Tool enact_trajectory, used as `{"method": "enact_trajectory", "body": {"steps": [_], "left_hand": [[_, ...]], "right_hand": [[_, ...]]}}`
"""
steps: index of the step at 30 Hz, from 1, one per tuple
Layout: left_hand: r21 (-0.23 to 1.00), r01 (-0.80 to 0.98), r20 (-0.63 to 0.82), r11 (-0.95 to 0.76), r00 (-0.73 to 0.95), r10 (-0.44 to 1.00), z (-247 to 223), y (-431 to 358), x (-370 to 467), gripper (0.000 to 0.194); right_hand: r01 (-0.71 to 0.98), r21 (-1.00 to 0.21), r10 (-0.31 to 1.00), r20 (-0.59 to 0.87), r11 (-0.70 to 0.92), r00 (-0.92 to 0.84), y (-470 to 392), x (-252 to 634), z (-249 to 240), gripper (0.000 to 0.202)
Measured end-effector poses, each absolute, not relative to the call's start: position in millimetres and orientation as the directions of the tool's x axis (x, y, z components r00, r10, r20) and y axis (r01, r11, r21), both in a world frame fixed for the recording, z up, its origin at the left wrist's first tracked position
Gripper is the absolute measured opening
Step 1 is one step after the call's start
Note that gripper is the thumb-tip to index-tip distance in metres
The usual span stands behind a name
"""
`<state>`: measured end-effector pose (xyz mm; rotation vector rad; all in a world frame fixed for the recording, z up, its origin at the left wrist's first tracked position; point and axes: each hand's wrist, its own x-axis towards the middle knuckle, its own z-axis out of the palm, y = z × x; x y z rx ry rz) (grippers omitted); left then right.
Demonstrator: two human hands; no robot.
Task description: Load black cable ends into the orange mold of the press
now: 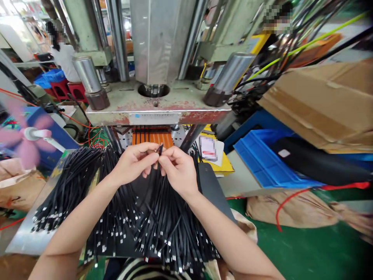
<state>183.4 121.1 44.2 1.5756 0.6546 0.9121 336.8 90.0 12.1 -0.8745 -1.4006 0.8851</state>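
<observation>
Both of my hands meet in front of the press, fingertips close together. My left hand [140,161] is closed in a pinch on the end of a black cable [160,149]. From the other side, my right hand [180,171] pinches the same cable end between thumb and fingers. The tip points upward; its exact shape is too small to make out. Below my hands lies a thick spread of black cables [171,221] with shiny metal plugs at their near ends. Another bunch of cables [72,179] lies to the left. Behind my fingers is an orange block [164,139] with dark cables across it.
The press [157,107] stands directly ahead, with steel columns and a worn metal plate. A pink fan [27,134] is at left. On the right are a blue tray [259,163], cardboard [323,101] and a red hose [279,206]. A person [64,58] sits far left.
</observation>
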Motion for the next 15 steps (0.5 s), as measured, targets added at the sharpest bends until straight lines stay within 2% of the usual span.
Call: {"method": "enact_trajectory", "body": {"steps": [3,6,8,11,15], "left_hand": [[0.99,-0.124,0.123,-0.068,0.518,0.846,47.6,127.7,193.7,0.038],[0.99,-0.136,0.106,-0.042,0.511,0.853,49.2,133.9,199.6,0.042],[0.988,-0.138,0.13,-0.072,0.478,0.869,50.5,138.6,202.8,0.043],[0.972,-0.144,0.225,-0.184,0.366,0.903,53.7,149.0,207.8,0.044],[0.91,-0.064,0.413,-0.409,0.219,0.884,68.1,163.9,215.4,0.034]], "right_hand": [[-0.159,-0.923,0.936,0.352,0.35,0.016,97.5,335.9,13.6,0.039],[-0.185,-0.921,0.938,0.348,0.342,0.002,98.8,336.8,7.6,0.035],[-0.088,-0.922,0.923,0.381,0.377,-0.043,93.7,338.0,0.2,0.033],[0.17,-0.875,0.886,0.423,0.454,-0.191,81.9,340.9,-16.6,0.024],[0.409,-0.785,0.88,0.362,0.466,-0.307,87.1,350.6,-43.0,0.011]]}}
